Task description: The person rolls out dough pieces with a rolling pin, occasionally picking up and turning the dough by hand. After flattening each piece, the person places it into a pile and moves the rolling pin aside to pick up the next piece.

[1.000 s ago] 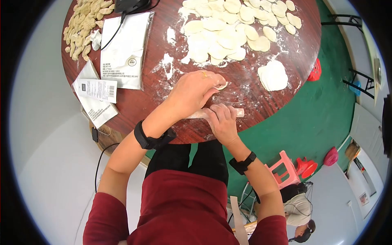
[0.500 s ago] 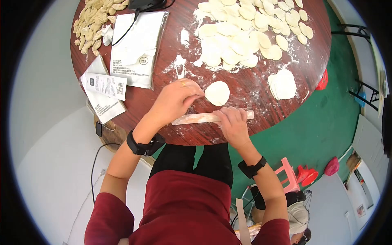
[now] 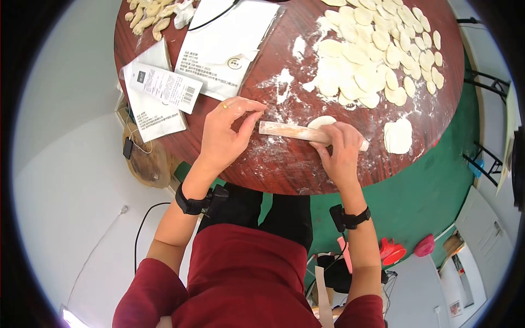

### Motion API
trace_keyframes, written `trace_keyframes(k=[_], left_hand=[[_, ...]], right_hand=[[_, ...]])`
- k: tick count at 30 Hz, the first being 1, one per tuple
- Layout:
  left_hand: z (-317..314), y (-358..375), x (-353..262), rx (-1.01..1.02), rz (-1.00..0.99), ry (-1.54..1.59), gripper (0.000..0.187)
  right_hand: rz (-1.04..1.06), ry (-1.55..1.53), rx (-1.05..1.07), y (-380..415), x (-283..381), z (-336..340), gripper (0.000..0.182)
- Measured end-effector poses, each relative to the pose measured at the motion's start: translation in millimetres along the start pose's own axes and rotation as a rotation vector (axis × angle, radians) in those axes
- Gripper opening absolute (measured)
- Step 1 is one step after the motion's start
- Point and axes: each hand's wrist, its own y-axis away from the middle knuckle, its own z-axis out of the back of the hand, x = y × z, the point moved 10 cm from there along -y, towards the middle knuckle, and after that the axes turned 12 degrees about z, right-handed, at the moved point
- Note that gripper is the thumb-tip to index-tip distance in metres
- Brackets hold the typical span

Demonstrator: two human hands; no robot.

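My right hand is wrapped round a floury wooden rolling pin. The pin lies across the near part of a round dough wrapper, whose far edge shows behind it. Left of the pin's end, my left hand hovers over the table with thumb and forefinger curved, their tips close but apart, and nothing visible between them. To the right sits a small stack of rolled wrappers. Many more flat wrappers overlap on the floured far side.
The round dark-red table carries loose flour. Packets of white bags and a labelled packet lie at left, near lumpy dough pieces. A wooden stump stands below the left edge. Red plastic items are on the green floor.
The rolling pin has gone from in front of the dough wrapper to on top of it, with my right hand. My left hand has drawn away from the wrapper. The whole view has shifted.
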Motion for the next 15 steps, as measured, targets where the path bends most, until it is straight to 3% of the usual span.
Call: trace_keyframes(k=[3, 8, 15], left_hand=[[5, 8, 12, -0.002, 0.036, 0.021, 0.016], [18, 16, 25, -0.04, 0.037, 0.038, 0.016], [30, 15, 37, -0.047, 0.076, 0.095, 0.016]], right_hand=[[-0.117, -0.008, -0.106, -12, -6, 10, 0.049], [-0.317, 0.35, -0.179, -53, -38, 12, 0.054], [-0.324, 0.466, -0.21, -73, -48, 15, 0.056]])
